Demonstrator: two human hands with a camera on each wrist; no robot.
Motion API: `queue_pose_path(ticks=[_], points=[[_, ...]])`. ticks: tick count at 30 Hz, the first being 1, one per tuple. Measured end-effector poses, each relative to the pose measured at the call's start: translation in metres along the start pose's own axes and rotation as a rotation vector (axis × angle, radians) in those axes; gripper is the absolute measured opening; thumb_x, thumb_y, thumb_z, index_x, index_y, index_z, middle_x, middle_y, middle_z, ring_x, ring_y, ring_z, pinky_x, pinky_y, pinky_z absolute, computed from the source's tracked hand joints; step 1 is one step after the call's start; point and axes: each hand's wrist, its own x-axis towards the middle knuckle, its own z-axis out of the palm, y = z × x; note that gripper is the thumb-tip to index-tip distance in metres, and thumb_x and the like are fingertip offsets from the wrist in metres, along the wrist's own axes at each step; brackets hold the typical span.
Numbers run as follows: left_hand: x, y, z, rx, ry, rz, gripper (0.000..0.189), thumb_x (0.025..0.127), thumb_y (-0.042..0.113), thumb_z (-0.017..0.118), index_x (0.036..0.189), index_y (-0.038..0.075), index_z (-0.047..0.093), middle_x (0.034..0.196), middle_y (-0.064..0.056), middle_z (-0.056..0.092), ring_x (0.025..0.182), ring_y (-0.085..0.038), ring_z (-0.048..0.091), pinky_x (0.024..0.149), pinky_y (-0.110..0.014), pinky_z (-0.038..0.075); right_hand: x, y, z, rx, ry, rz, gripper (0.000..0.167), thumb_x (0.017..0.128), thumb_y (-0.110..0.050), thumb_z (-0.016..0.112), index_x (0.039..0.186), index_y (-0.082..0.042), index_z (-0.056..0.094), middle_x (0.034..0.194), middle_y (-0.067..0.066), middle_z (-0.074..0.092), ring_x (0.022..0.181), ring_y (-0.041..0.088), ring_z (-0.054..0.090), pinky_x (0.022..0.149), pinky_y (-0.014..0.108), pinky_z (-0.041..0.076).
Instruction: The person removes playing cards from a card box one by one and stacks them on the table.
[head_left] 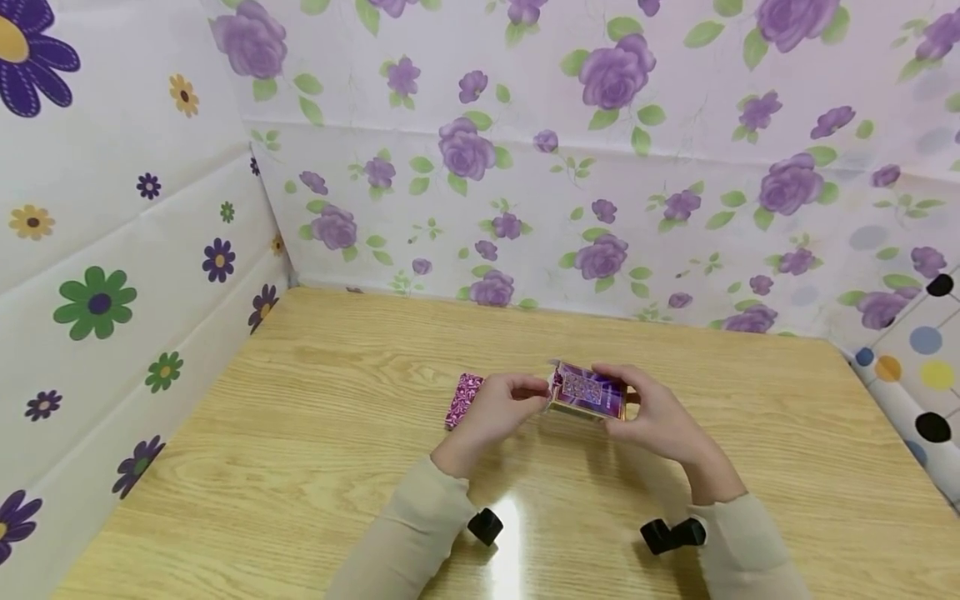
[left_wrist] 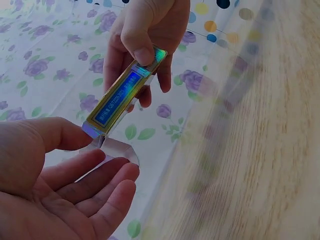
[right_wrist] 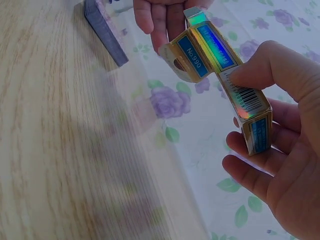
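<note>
A purple and gold playing card box [head_left: 588, 392] is held above the table, its end flap [right_wrist: 189, 56] folded out on the left. My right hand [head_left: 656, 417] grips the box by its edges, thumb on one narrow side and fingers on the opposite one. At the flapped end is my left hand [head_left: 502, 408], its thumb [left_wrist: 70, 134] touching the box corner and its other fingers loosely bent near the flap. A deck of playing cards [head_left: 462, 398] with pink and white backs lies on the table, partly covered from the head view by the left hand.
The wood-grain table [head_left: 337, 375] stretches out around both hands. A rose-patterned cloth [head_left: 465, 208] stands behind it, a daisy-patterned one [head_left: 97, 217] on the left, and a dotted one [head_left: 915, 367] on the right. Black camera mounts [head_left: 486, 527] sit at both wrists.
</note>
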Motion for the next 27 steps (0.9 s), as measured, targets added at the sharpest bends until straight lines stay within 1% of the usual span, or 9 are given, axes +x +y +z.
queue_pose_path(ticks=[2,6,8,12,14,18,22,24,27], points=[[0.0,0.0,0.0,-0.005,-0.006,-0.005,0.027,0.086,0.012,0.065,0.111,0.003,0.068,0.112,-0.011,0.068,0.099,-0.021,0.064,0.083,-0.027,0.054,0.0,0.0,0.0,0.004,0.001,0.001,0.07,0.073,0.005,0.07,0.138,-0.008,0.046,0.134,0.012,0.051,0.109,0.023,0.052,0.094,0.037,0.049],[0.0,0.0,0.002,-0.044,-0.01,-0.024,0.027,0.086,0.01,0.064,0.111,0.002,0.067,0.109,-0.012,0.068,0.091,-0.018,0.064,0.076,-0.027,0.056,0.001,0.001,0.001,0.002,0.004,0.005,0.07,0.074,0.005,0.069,0.138,-0.008,0.045,0.135,0.012,0.05,0.11,0.023,0.051,0.094,0.041,0.048],[0.001,0.001,0.003,-0.081,-0.009,-0.036,0.026,0.087,0.008,0.063,0.112,0.0,0.067,0.109,-0.014,0.068,0.088,-0.018,0.065,0.074,-0.028,0.057,0.001,0.001,0.001,0.001,0.004,0.002,0.07,0.073,0.005,0.069,0.137,-0.008,0.046,0.134,0.011,0.05,0.109,0.023,0.051,0.093,0.039,0.049],[0.002,0.002,0.005,-0.163,-0.006,-0.049,0.026,0.089,0.006,0.059,0.113,-0.004,0.065,0.108,-0.019,0.068,0.089,-0.026,0.069,0.075,-0.03,0.058,0.002,-0.001,0.001,-0.014,0.007,-0.016,0.07,0.072,0.005,0.07,0.137,-0.007,0.046,0.131,0.01,0.052,0.106,0.021,0.052,0.092,0.032,0.05],[0.002,0.003,0.007,-0.208,0.0,-0.063,0.026,0.09,0.006,0.058,0.113,-0.005,0.064,0.108,-0.021,0.068,0.09,-0.03,0.069,0.075,-0.032,0.058,0.002,-0.002,0.0,-0.026,0.01,-0.023,0.069,0.072,0.004,0.07,0.137,-0.008,0.046,0.13,0.009,0.053,0.105,0.02,0.052,0.091,0.031,0.05],[0.003,0.004,0.008,-0.283,0.023,-0.088,0.027,0.092,0.009,0.06,0.113,-0.006,0.063,0.107,-0.023,0.068,0.089,-0.033,0.069,0.077,-0.037,0.058,0.003,-0.004,0.0,-0.031,0.015,-0.021,0.069,0.073,0.002,0.069,0.137,-0.01,0.046,0.13,0.007,0.053,0.104,0.018,0.052,0.092,0.036,0.05],[0.002,0.004,0.01,-0.35,0.053,-0.135,0.027,0.091,0.012,0.062,0.111,-0.005,0.065,0.107,-0.021,0.068,0.087,-0.029,0.07,0.078,-0.038,0.058,0.002,-0.004,0.0,-0.026,0.014,-0.017,0.069,0.073,0.001,0.069,0.137,-0.009,0.046,0.13,0.006,0.053,0.105,0.017,0.052,0.092,0.039,0.049],[0.001,0.004,0.01,-0.368,0.07,-0.154,0.027,0.09,0.013,0.064,0.11,-0.005,0.066,0.105,-0.019,0.069,0.085,-0.027,0.071,0.078,-0.04,0.058,0.001,-0.005,0.001,-0.026,0.013,-0.018,0.069,0.073,0.002,0.07,0.137,-0.009,0.046,0.13,0.007,0.053,0.105,0.018,0.052,0.091,0.04,0.049],[0.001,0.004,0.011,-0.369,0.089,-0.171,0.026,0.088,0.013,0.066,0.107,-0.004,0.067,0.103,-0.019,0.07,0.083,-0.028,0.071,0.075,-0.041,0.058,0.0,-0.005,0.001,-0.026,0.01,-0.014,0.069,0.073,0.001,0.07,0.137,-0.01,0.047,0.129,0.006,0.053,0.106,0.019,0.053,0.092,0.04,0.049]])
